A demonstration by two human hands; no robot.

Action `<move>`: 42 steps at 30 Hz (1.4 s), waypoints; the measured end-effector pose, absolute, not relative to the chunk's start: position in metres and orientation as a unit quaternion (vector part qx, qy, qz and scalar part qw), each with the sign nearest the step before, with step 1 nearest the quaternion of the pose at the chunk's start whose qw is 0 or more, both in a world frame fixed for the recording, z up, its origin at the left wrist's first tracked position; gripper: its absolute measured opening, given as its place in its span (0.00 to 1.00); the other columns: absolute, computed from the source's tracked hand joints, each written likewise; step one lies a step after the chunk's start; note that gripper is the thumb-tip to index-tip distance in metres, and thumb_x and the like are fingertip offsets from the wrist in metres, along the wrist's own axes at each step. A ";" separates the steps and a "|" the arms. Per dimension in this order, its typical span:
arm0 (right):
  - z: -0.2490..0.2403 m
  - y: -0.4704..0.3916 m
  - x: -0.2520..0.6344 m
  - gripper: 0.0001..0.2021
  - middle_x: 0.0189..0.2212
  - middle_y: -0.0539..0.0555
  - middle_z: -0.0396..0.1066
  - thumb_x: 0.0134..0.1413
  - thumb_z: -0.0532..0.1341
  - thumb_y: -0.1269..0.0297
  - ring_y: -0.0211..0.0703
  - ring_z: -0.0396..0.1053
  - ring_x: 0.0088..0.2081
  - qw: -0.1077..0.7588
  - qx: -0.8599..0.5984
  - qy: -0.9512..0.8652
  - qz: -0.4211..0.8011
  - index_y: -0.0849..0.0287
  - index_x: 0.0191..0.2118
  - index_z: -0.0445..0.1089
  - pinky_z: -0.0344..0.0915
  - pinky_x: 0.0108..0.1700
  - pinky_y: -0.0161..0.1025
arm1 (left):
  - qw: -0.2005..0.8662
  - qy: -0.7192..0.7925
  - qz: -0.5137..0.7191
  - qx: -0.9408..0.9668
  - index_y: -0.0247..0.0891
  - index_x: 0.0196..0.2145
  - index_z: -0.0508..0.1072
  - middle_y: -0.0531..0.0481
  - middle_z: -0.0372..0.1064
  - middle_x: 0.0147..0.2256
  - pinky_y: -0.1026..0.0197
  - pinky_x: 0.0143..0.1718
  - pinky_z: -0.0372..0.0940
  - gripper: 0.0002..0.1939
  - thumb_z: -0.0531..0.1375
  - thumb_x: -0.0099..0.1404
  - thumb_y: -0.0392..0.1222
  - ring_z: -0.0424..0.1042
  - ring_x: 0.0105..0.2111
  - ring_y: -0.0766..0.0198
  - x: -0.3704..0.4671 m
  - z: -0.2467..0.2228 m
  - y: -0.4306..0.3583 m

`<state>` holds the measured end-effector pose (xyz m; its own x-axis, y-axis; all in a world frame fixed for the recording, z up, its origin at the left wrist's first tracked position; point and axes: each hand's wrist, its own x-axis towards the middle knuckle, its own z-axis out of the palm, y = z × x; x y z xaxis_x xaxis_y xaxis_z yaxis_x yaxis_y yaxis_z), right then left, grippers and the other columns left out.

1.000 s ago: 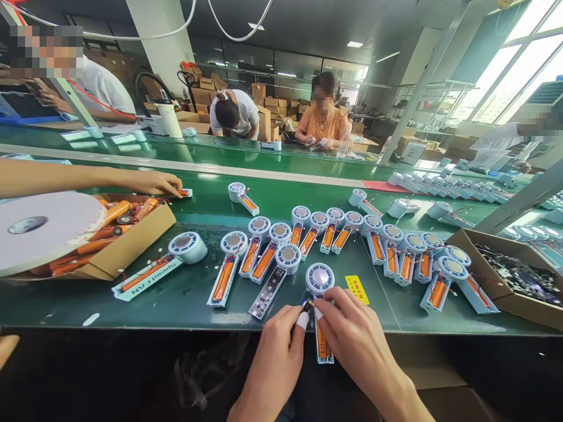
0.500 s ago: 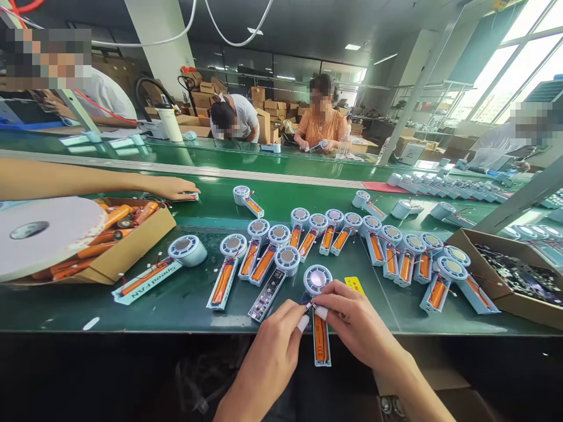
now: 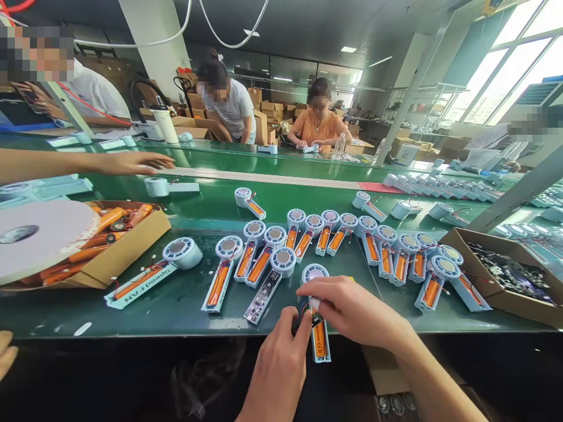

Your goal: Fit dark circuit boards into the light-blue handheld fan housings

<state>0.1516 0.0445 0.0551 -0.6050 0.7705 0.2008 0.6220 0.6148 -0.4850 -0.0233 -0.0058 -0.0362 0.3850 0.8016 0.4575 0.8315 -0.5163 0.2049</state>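
In the head view, my left hand (image 3: 281, 357) pinches a small dark circuit board (image 3: 317, 320) by its edge, over the handle of a light-blue handheld fan (image 3: 322, 346). An orange battery cell lies in that open handle. My right hand (image 3: 352, 308) is closed at the board's upper end, its thumb in a white finger cover; its fingers hide what they grip. Thin wires (image 3: 303, 307) run beside the left fingertips. The fan's round head (image 3: 315, 272) shows above my right hand. Left of it lies another fan with a circuit board (image 3: 264, 298) over its handle.
Several open fans (image 3: 325, 231) with orange batteries line the green bench. A carton of orange batteries (image 3: 132, 249) stands left under a white reel (image 3: 48, 231); a carton of circuit boards (image 3: 505, 287) stands right. A co-worker's arm (image 3: 88, 161) reaches in from the left. Other people work opposite.
The small board now shows between my hands, and my right hand covers more of the fan head. The co-worker's hand has drawn back left from a fan on the belt.
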 end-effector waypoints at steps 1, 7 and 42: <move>0.057 0.049 0.147 0.20 0.41 0.51 0.79 0.56 0.54 0.80 0.43 0.76 0.42 0.154 -0.385 -0.895 0.165 0.54 0.48 0.75 0.70 0.42 0.37 | 0.058 -0.488 -0.258 -0.832 0.39 0.54 0.67 0.45 0.68 0.39 0.61 0.26 0.71 0.26 0.45 0.63 0.21 0.76 0.28 0.61 -0.023 -0.038 -0.007; 0.061 0.066 0.135 0.13 0.30 0.48 0.77 0.53 0.59 0.80 0.41 0.74 0.32 0.031 -0.341 -0.933 0.109 0.54 0.35 0.77 0.61 0.29 0.33 | 0.114 -0.468 -0.270 -0.834 0.35 0.55 0.67 0.41 0.71 0.40 0.60 0.32 0.75 0.28 0.45 0.62 0.20 0.78 0.31 0.59 -0.024 -0.050 -0.010; -0.011 0.018 0.114 0.11 0.37 0.56 0.73 0.66 0.52 0.72 0.44 0.72 0.37 0.388 -0.501 -0.771 0.061 0.57 0.39 0.71 0.69 0.40 0.38 | -0.207 -0.565 -0.387 -0.698 0.37 0.46 0.73 0.42 0.76 0.36 0.58 0.32 0.73 0.18 0.45 0.70 0.35 0.79 0.33 0.56 -0.022 -0.030 -0.006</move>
